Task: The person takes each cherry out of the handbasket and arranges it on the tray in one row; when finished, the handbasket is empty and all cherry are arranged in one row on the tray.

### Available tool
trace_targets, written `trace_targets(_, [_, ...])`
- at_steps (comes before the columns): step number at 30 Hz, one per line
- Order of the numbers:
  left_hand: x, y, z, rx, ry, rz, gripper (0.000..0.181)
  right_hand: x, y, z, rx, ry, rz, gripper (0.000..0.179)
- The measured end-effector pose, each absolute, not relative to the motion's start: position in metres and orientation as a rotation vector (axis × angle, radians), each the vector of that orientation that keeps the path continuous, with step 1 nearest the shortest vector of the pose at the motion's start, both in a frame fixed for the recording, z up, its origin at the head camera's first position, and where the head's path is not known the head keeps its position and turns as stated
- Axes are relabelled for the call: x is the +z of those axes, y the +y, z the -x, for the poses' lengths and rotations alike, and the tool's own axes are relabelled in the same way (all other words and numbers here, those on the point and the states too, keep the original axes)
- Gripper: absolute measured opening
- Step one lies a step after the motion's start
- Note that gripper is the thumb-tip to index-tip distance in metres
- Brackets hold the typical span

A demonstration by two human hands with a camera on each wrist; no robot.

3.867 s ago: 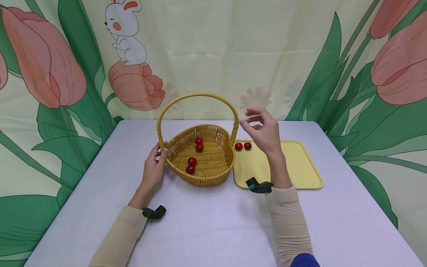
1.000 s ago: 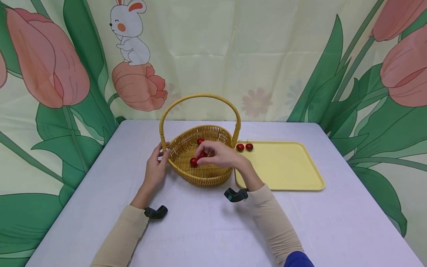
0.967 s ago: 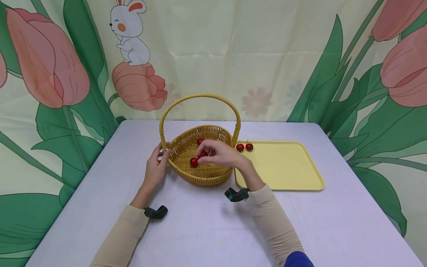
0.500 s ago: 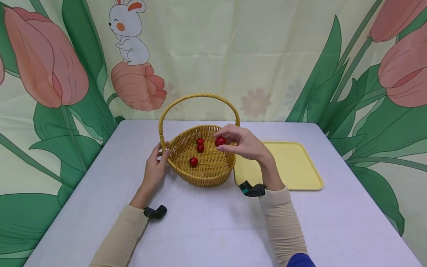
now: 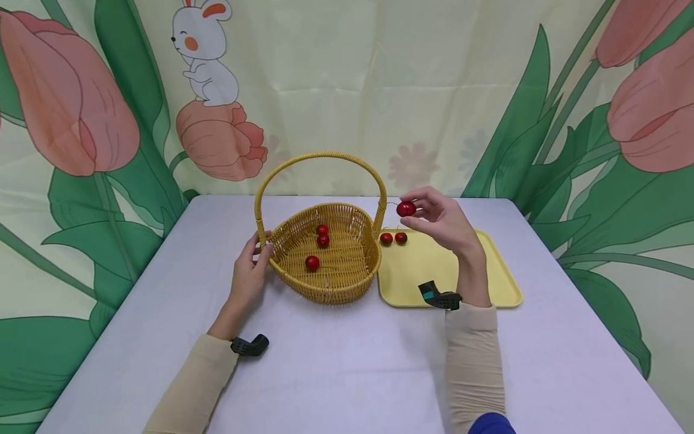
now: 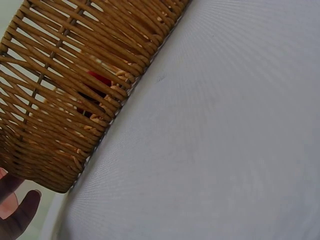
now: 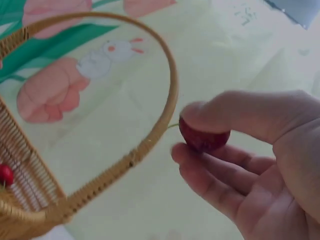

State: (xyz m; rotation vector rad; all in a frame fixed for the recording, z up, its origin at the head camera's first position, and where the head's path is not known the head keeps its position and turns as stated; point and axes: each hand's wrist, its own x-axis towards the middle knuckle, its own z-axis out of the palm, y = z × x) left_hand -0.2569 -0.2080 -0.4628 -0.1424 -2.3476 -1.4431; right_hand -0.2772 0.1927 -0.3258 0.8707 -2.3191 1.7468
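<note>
In the head view, my right hand [image 5: 441, 223] pinches a dark red cherry [image 5: 406, 209] between thumb and fingers, above the yellow tray's far left part. Its thin stem points left toward the basket handle; the right wrist view shows the same cherry [image 7: 205, 135]. My left hand [image 5: 250, 271] grips the rim of the woven basket [image 5: 331, 294] at the left foot of its arched handle [image 5: 325, 155]. Inside lie three cherries: two touching at the back and a single cherry [image 5: 312, 263] nearer the front. In the left wrist view, fingertips [image 6: 25, 212] show beside the wicker wall.
The yellow tray [image 5: 434, 292] lies right of the basket, with two cherries [image 5: 393, 238] at its far left corner. A white cloth covers the table [image 5: 336, 374]. Behind it hangs a curtain [image 5: 325, 102] printed with tulips and a rabbit.
My right hand has taken one of the two front cherries out of the basket and carried it right and up, over the tray. My left hand has kept its hold on the basket.
</note>
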Motion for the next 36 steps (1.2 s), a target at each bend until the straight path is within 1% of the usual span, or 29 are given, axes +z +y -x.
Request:
trace_targets(7, [-0.465,-0.21,0.257,-1.443,-2.349,0.14,0.047,-0.353,0.204,0.302,1.603,-2.516,-0.519,0.045])
trace_targets(12, [-0.466,-0.21,0.257,-1.439,-2.35,0.135,0.048,-0.377,0.207,0.319,1.392,-2.593,-0.318,0.043])
trace_targets(17, [-0.465,-0.209,0.257,-1.429,-2.348,0.142,0.048,-0.398,0.213,0.331,1.358,-2.655,-0.16,0.043])
trace_targets(24, [-0.465,-0.209,0.258,-1.441,-2.334,0.146,0.047,-0.419,0.219,0.339,1.333,-2.755,-0.087,0.045])
trace_targets(32, [-0.463,-0.208,0.258,-1.443,-2.342,0.137,0.048,-0.439,0.218,0.345,1.157,-2.844,-0.025,0.038])
trace_targets(36, [-0.464,-0.208,0.258,-1.436,-2.346,0.146,0.049,-0.446,0.216,0.346,1.123,-2.87,0.002,0.039])
